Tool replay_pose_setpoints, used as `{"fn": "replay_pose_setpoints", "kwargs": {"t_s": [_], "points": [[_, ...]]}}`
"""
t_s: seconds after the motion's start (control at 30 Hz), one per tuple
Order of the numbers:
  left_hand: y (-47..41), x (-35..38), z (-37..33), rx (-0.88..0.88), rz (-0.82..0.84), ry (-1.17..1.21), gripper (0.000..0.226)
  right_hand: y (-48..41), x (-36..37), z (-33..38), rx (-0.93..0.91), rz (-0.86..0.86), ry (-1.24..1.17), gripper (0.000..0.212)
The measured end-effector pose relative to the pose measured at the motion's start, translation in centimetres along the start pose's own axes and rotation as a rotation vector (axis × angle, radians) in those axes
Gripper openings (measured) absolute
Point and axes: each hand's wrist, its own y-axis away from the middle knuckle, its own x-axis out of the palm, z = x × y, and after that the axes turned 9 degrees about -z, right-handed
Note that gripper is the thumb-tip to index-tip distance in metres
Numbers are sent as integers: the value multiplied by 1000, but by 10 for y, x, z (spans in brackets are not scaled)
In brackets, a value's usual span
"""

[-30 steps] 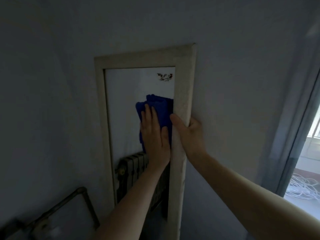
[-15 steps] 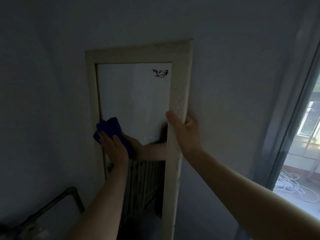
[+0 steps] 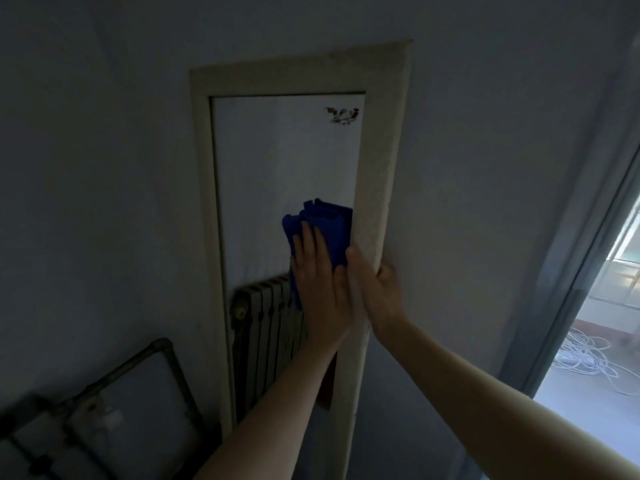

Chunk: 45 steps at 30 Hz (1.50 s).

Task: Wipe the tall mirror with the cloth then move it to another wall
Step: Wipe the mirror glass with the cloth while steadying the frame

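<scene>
The tall mirror [image 3: 381, 140] has a pale cream frame and leans against a grey wall. A small dark sticker [image 3: 342, 115] marks the glass near its top right corner. My left hand [image 3: 320, 289] lies flat on the glass near the right side and presses a folded blue cloth [image 3: 329, 226] against it. My right hand [image 3: 377, 285] grips the frame's right edge at mid height, thumb in front, fingers behind. The mirror's lower end is out of view.
The glass reflects a ribbed radiator [image 3: 266, 327] and a pale wall. A dark metal-framed panel [image 3: 114, 403] leans at the lower left. At the right, a doorway [image 3: 588, 271] opens onto a bright floor with coiled white cable [image 3: 585, 362].
My left hand and the cloth have swept from the mirror's left edge back across the glass to its right side. My right hand has kept its hold on the frame.
</scene>
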Motion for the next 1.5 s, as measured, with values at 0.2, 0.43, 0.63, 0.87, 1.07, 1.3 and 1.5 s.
{"fn": "replay_pose_setpoints", "kwargs": {"t_s": [0.2,0.43,0.63,0.87,1.07,1.3,1.5], "points": [[-18,-20,70,-264,-77,-44,54,-1,-1,-2,-28,17,33,25],[-33,-33,89,-542,-126,-78,56,-3,1,-7,-40,21,22,19],[26,-7,9,-207,22,-20,57,-2,0,-6,-44,62,-15,29],[2,-10,36,-121,-29,-55,54,-4,-4,-4,-27,71,34,24],[-31,-37,108,-313,-105,-108,60,-5,-4,-7,-47,76,36,23],[-26,-55,152,-527,-134,-147,56,-8,-2,-8,-48,82,11,19],[4,-43,118,-712,-118,-113,59,-6,-1,-9,-33,36,2,21]]}}
